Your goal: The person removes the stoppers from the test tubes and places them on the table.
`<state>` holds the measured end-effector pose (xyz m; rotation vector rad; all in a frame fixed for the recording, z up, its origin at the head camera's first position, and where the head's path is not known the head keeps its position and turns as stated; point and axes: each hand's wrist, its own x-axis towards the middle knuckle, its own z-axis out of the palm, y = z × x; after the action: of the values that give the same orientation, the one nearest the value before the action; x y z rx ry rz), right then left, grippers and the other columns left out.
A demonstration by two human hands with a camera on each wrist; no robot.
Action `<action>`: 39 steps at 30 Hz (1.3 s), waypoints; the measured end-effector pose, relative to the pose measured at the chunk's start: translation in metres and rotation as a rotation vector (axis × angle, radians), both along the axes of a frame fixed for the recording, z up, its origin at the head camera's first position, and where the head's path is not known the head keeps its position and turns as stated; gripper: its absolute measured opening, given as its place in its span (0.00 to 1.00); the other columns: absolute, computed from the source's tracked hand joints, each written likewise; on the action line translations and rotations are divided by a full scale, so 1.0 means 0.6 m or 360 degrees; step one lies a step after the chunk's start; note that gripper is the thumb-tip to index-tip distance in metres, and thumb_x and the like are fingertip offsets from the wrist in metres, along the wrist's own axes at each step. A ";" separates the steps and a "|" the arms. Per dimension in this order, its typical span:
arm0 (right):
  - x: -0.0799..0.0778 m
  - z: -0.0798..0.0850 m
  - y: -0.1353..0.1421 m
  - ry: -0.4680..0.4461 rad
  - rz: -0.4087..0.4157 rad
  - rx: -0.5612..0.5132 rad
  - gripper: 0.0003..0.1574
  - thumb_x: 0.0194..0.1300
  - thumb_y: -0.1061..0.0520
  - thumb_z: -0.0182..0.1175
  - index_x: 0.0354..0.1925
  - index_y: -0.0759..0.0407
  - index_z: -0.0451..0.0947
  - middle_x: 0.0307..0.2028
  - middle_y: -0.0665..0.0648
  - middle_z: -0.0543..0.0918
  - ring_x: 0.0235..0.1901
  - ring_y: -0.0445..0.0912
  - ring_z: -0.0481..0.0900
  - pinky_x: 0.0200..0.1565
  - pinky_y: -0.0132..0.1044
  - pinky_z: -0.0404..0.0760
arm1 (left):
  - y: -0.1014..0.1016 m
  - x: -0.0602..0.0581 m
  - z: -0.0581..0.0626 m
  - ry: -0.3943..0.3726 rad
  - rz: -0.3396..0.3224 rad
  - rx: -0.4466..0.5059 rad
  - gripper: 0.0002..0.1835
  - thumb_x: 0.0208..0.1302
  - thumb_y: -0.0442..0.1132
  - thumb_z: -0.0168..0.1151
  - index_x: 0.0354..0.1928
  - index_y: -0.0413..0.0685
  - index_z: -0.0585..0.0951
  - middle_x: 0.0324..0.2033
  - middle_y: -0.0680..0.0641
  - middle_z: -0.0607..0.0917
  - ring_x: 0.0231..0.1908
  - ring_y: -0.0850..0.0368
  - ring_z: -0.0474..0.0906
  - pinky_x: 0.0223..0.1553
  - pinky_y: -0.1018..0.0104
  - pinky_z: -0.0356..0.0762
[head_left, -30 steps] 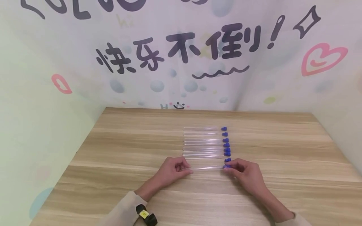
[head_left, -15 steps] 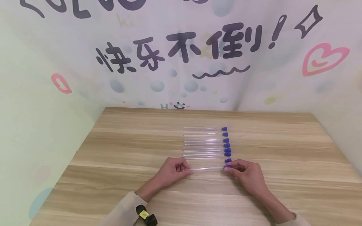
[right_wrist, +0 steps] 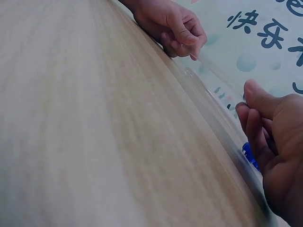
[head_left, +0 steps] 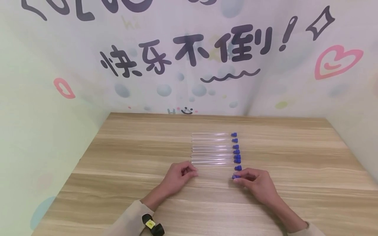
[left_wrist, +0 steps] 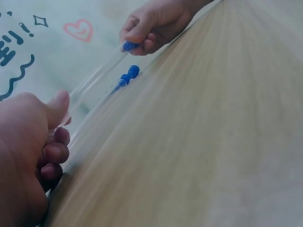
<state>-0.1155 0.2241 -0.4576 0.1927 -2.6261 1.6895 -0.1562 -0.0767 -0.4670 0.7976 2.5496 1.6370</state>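
Observation:
My left hand (head_left: pixel 178 177) pinches the plain end of a clear test tube (left_wrist: pixel 97 75) between thumb and fingers. At its other end my right hand (head_left: pixel 256 183) pinches the blue cap (left_wrist: pixel 129 46). Between the two hands the tube is held just off the table, very faint in the head view. Whether the cap is fully seated cannot be made out. Right behind the hands lies a row of several clear test tubes (head_left: pixel 211 147), side by side, with blue caps (head_left: pixel 236 151) at their right ends.
The wood-grain table (head_left: pixel 133 141) reaches back to a white printed cloth (head_left: pixel 165 98) that hangs behind it. Pale walls (head_left: pixel 44 131) stand on the left and right. A black wrist device (head_left: pixel 153 224) sits at the left sleeve.
The tube's bright reflection has faded, and more of the blue cap shows at the right fingertips. My left hand has moved slightly left and back. The row of tubes stays put.

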 end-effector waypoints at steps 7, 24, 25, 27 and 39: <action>0.002 0.002 0.002 -0.0015 0.0076 -0.0096 0.12 0.51 0.55 0.73 0.35 0.57 0.85 0.31 0.50 0.87 0.27 0.45 0.83 0.29 0.36 0.80 | 0.002 0.007 0.016 -0.0059 0.0022 0.0003 0.04 0.60 0.33 0.65 0.35 0.40 0.83 0.19 0.50 0.75 0.20 0.64 0.62 0.22 0.74 0.60; 0.002 0.004 -0.001 0.0162 -0.0112 0.0039 0.11 0.48 0.52 0.74 0.33 0.52 0.86 0.30 0.47 0.87 0.25 0.42 0.81 0.26 0.33 0.78 | 0.000 0.000 0.006 -0.0040 -0.0048 0.0035 0.05 0.59 0.37 0.67 0.35 0.44 0.83 0.17 0.54 0.73 0.19 0.64 0.63 0.20 0.74 0.60; 0.001 0.004 -0.001 0.0168 -0.0117 0.0044 0.11 0.48 0.52 0.74 0.33 0.52 0.86 0.30 0.47 0.87 0.25 0.42 0.81 0.26 0.33 0.78 | 0.000 0.000 0.006 -0.0032 -0.0058 0.0038 0.05 0.59 0.38 0.67 0.35 0.44 0.83 0.17 0.55 0.73 0.19 0.64 0.63 0.20 0.74 0.60; 0.000 0.004 -0.002 0.0171 -0.0126 0.0051 0.11 0.48 0.51 0.74 0.32 0.52 0.86 0.30 0.47 0.87 0.25 0.42 0.82 0.26 0.33 0.78 | -0.001 -0.001 0.005 -0.0015 -0.0074 0.0040 0.06 0.60 0.40 0.67 0.36 0.46 0.84 0.17 0.57 0.73 0.19 0.64 0.64 0.20 0.74 0.61; 0.003 0.005 -0.004 0.0177 -0.0144 0.0085 0.11 0.49 0.50 0.74 0.32 0.51 0.86 0.30 0.45 0.87 0.27 0.41 0.83 0.27 0.33 0.79 | 0.006 0.025 0.064 -0.0001 -0.0045 0.0112 0.04 0.58 0.28 0.66 0.34 0.35 0.82 0.18 0.45 0.76 0.19 0.64 0.63 0.21 0.76 0.60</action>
<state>-0.1140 0.2217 -0.4544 0.1613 -2.5598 1.5359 -0.1411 -0.0733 -0.4288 0.8337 2.4811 1.7270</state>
